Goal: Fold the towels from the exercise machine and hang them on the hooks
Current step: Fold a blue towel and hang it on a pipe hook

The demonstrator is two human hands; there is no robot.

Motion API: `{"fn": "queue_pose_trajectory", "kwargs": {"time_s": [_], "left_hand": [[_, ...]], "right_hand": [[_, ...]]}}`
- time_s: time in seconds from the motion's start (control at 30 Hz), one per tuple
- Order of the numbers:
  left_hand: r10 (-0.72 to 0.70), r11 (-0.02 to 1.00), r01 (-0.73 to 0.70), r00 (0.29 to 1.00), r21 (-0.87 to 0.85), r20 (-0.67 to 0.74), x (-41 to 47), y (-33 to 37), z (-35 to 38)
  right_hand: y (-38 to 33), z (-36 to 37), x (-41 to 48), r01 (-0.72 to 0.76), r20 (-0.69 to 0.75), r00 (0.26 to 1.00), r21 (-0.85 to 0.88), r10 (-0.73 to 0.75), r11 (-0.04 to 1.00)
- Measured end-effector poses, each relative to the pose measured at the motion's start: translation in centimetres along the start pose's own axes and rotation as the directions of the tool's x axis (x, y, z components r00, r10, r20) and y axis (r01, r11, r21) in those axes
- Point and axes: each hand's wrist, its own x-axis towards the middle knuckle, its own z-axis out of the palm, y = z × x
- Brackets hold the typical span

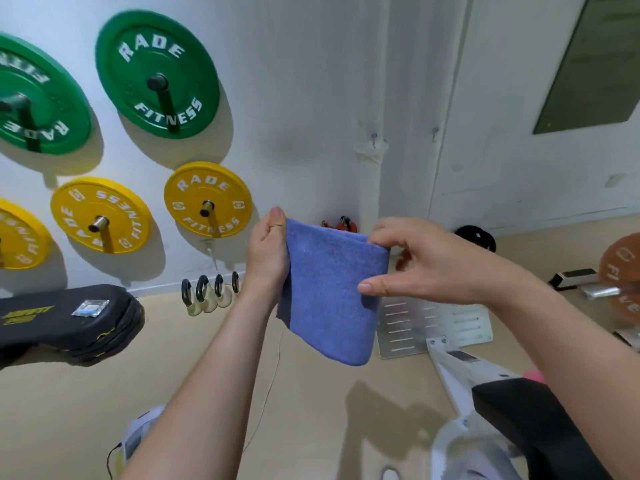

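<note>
I see a folded blue towel (pixel 330 296) held up in front of me, between both hands and above the beige floor (pixel 86 410). My left hand (pixel 268 252) has its grip closed on the towel's left edge, thumb up along the top corner and fingers wrapped behind the cloth. My right hand (pixel 420 259) pinches the upper right corner between thumb and forefinger, while the other fingers are spread loosely; one lower finger touches the right fold of the towel. The towel hangs straight down from both grips, with its folded edge on the right and a loose layer showing at the lower left.

Above the right grip, on the white wall (pixel 311 81), I can make out two small hooks (pixel 374 137), both bare, though they are small and a little blurred. Up and to the left of the left grip, green weight plates (pixel 157 72) and yellow weight plates (pixel 207 199) sit on wall pegs. Below the left forearm and off to the left lies a black padded bench (pixel 65 320). Below the right forearm is part of a white machine frame (pixel 460 372) with a black seat pad (pixel 540 420).
</note>
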Motion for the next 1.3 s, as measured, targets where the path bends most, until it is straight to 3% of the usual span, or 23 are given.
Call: {"fn": "queue_pose_trajectory", "kwargs": {"time_s": [0.13, 0.27, 0.37, 0.5, 0.57, 0.67, 0.83, 0.9, 1.0, 1.1, 1.17, 1.3], "left_hand": [[-0.127, 0.990, 0.136, 0.973, -0.032, 0.194, 6.0, -0.6, 4.6], [-0.247, 0.967, 0.253, 0.918, 0.021, 0.311, 11.9, -2.6, 10.3], [-0.273, 0.962, 0.258, 0.905, 0.090, 0.325, 15.7, -3.4, 14.5], [-0.285, 0.955, 0.235, 0.893, 0.180, 0.348, 20.9, -4.9, 18.4], [-0.280, 0.954, 0.220, 0.895, 0.203, 0.348, 24.1, -6.0, 20.3], [-0.261, 0.955, 0.183, 0.890, 0.233, 0.374, 28.8, -7.3, 22.5], [-0.310, 0.951, 0.268, 0.811, 0.156, 0.495, 38.1, -9.6, 26.1], [-0.287, 0.956, 0.225, 0.841, 0.188, 0.458, 43.1, -10.4, 27.9], [-0.148, 0.976, 0.039, 0.843, 0.217, 0.517, 49.5, -10.6, 29.2], [-0.002, 1.000, -0.002, 0.892, 0.009, 0.452, 54.6, -8.2, 29.8], [0.080, 0.992, -0.010, 0.831, -0.128, 0.551, 57.2, -6.5, 30.7], [0.140, 0.984, -0.178, 0.721, -0.014, 0.679, 61.2, -4.5, 32.8]], "right_hand": [[5.1, -2.7, 5.1, 0.101, -0.161, 0.982, -0.005, -0.101, 0.995], [10.7, -5.8, 10.6, 0.100, -0.210, 0.977, 0.311, -0.034, 0.945], [15.5, -7.6, 14.6, 0.041, -0.153, 0.988, 0.451, 0.032, 0.891], [20.8, -10.4, 19.4, -0.075, -0.090, 0.976, 0.721, 0.200, 0.689], [23.3, -11.6, 22.0, -0.081, -0.078, 0.971, 0.778, 0.224, 0.623], [26.8, -13.1, 26.4, -0.107, -0.038, 0.980, 0.728, 0.196, 0.677], [32.4, -15.7, 34.7, -0.177, 0.085, 0.984, 0.580, 0.157, 0.795], [34.6, -16.7, 38.2, -0.176, 0.063, 0.983, 0.551, 0.170, 0.816], [37.0, -18.5, 43.3, -0.176, -0.016, 0.974, 0.582, 0.228, 0.794], [39.1, -20.7, 47.1, -0.180, -0.065, 0.965, 0.539, 0.254, 0.823], [40.5, -22.1, 49.0, -0.188, -0.073, 0.962, 0.521, 0.263, 0.833], [43.1, -25.3, 51.7, -0.190, -0.131, 0.945, 0.528, 0.300, 0.828]]}}
